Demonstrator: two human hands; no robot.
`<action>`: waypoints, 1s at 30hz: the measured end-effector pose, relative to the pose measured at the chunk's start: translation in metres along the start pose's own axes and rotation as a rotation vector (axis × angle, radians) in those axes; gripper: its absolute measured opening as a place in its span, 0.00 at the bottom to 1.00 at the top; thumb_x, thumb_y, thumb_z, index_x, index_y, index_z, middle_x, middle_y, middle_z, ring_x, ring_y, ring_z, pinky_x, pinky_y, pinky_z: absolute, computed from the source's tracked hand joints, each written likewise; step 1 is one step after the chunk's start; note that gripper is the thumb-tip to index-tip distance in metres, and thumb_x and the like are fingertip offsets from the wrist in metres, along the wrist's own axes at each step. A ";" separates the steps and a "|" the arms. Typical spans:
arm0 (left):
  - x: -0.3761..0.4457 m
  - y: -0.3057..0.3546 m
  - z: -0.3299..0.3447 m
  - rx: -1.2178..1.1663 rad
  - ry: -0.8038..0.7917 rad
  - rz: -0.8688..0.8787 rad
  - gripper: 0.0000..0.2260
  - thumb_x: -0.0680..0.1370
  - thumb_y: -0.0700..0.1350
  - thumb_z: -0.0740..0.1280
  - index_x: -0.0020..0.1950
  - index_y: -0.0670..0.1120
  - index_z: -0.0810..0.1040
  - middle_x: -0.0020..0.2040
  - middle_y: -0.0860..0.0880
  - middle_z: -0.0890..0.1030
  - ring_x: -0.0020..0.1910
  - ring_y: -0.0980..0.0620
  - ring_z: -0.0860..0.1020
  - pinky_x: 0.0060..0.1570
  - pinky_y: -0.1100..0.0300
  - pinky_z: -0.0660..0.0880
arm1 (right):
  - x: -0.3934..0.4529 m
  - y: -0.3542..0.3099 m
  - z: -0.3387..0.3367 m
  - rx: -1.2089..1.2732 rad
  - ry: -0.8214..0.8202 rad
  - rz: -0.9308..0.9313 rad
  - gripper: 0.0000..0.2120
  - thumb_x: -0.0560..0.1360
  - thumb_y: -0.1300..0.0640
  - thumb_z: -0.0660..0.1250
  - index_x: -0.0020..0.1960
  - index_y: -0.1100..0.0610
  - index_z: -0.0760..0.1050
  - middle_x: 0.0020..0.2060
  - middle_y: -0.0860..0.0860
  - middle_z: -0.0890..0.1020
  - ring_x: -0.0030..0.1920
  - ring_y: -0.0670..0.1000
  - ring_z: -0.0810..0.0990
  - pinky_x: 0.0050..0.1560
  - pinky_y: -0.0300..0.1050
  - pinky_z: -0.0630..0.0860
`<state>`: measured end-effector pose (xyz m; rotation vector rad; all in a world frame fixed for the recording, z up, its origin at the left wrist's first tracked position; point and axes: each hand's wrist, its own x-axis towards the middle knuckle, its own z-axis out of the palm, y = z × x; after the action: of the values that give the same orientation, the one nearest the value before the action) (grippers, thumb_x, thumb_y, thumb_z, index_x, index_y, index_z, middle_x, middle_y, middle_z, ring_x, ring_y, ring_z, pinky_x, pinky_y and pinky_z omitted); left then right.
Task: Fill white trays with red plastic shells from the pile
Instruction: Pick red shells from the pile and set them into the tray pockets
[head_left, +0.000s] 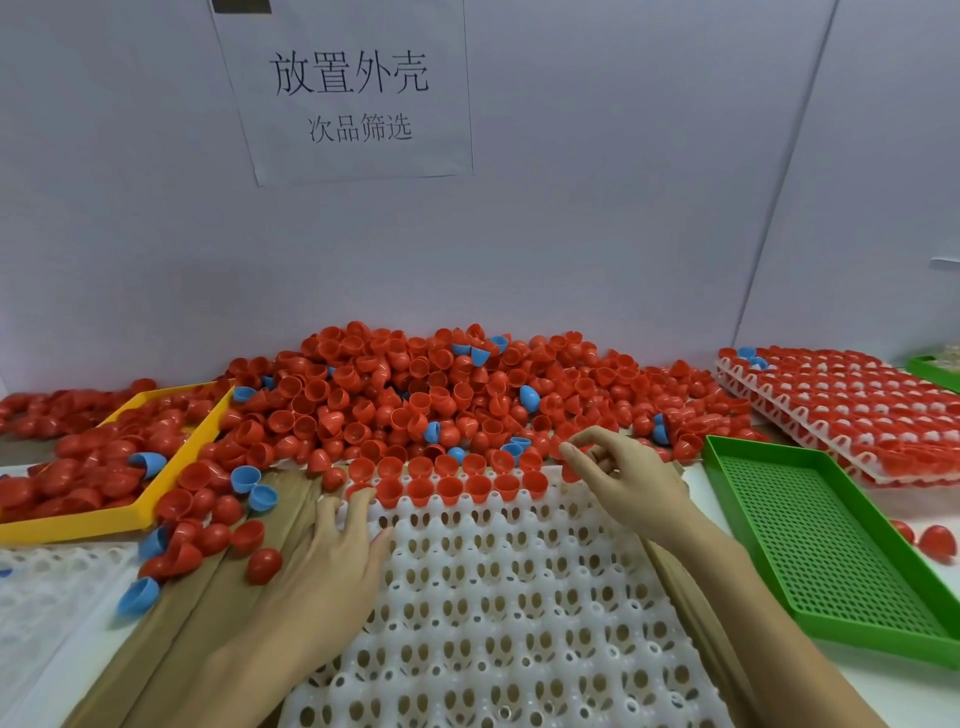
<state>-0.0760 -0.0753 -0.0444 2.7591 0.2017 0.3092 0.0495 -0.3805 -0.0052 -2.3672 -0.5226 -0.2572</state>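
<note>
Two rows of red shells (449, 480) sat in the far cells of the white tray (498, 597), just beyond both hands. The left hand (332, 566) lay flat on the tray's near-left edge, fingers straight, fingertips touching a shell at the row's left end. The right hand (623, 480) hovered over the far-right corner, fingers curled, apparently pinching a red shell, though the fingers hid most of it. The pile (441, 389), red with a few blue shells mixed in, lay beyond both hands on the worktop (841, 686). A green tray (821, 545) sat right of the right hand; a yellow tray (171, 457) holding shells lay left of the left hand.
</note>
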 end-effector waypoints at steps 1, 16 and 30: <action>0.000 0.000 0.000 0.002 -0.002 0.000 0.18 0.84 0.59 0.49 0.74 0.58 0.53 0.69 0.51 0.62 0.44 0.59 0.77 0.41 0.60 0.78 | 0.001 -0.001 0.002 -0.054 0.004 -0.010 0.10 0.82 0.38 0.59 0.53 0.39 0.77 0.40 0.42 0.82 0.40 0.41 0.80 0.39 0.36 0.75; -0.001 0.003 -0.003 0.007 -0.010 0.013 0.18 0.85 0.58 0.50 0.75 0.58 0.54 0.67 0.52 0.63 0.41 0.59 0.77 0.42 0.58 0.80 | 0.019 -0.001 0.011 -0.304 -0.102 -0.083 0.12 0.82 0.54 0.67 0.62 0.51 0.84 0.47 0.42 0.79 0.51 0.43 0.71 0.50 0.35 0.66; 0.000 0.002 -0.004 0.027 -0.062 0.006 0.19 0.85 0.57 0.49 0.75 0.58 0.51 0.70 0.49 0.61 0.42 0.56 0.77 0.39 0.60 0.77 | 0.093 0.033 0.016 -0.389 -0.077 0.019 0.16 0.81 0.65 0.64 0.65 0.53 0.79 0.60 0.55 0.80 0.55 0.52 0.79 0.57 0.43 0.77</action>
<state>-0.0771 -0.0760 -0.0405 2.7921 0.1831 0.2233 0.1482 -0.3648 -0.0071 -2.7673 -0.5234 -0.2800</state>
